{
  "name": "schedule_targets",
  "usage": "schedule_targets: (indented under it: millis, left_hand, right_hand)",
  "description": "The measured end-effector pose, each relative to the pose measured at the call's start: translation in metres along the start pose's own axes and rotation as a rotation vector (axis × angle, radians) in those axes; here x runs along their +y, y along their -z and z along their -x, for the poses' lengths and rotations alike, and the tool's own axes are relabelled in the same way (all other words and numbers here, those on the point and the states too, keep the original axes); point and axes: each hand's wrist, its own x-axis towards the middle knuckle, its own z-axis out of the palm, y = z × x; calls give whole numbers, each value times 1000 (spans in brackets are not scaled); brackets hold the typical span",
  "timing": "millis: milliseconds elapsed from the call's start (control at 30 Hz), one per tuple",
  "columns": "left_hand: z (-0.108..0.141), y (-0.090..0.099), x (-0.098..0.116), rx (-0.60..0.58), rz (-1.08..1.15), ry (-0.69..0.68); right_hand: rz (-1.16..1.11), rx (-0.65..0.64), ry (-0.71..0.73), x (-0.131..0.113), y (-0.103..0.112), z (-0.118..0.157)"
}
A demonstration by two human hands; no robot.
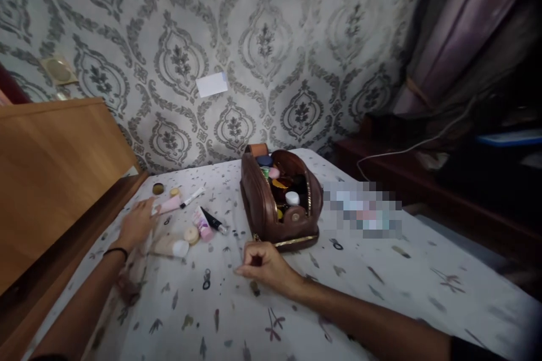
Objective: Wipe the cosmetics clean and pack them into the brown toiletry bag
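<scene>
My left hand (pixel 138 221), with a dark band at the wrist, reaches over the left side of the patterned sheet (pixel 237 316). Its fingertips meet the end of a pale pink tube (pixel 169 204); whether they grip it is unclear. Near it lie a white tube (pixel 193 196), a black tube (pixel 214 220), a pink and white tube (pixel 202 224), a beige tube (pixel 169 246) and a round beige container (pixel 191 234). My right hand (pixel 262 265) is curled in front of the open brown bag (pixel 265 203), beside its zipper. The bag holds several items, among them a white-capped one (pixel 292 198).
A wooden panel (pixel 59 169) borders the left side. Behind stands a patterned wall (pixel 262 56) with a white card (pixel 212 84). Right of the bag is a blurred-out patch (pixel 366 211). A dark red ledge (pixel 381 169) with a cable (pixel 406 150) runs along the right.
</scene>
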Motion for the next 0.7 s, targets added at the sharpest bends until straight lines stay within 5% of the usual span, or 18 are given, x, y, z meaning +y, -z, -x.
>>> schedule_targets:
  millis: [267,400,700]
  left_hand:
    - [-5,-30,-11,-51,-118,-71]
    - [-4,-25,-15,34,-86,-212]
    - [25,-6,-17,242,196,-116]
  right_hand:
    - [-54,-111,-57,5,2,4]
    - [-17,-198,10,1,4,7]
    - [-12,-245,46,-3,7,9]
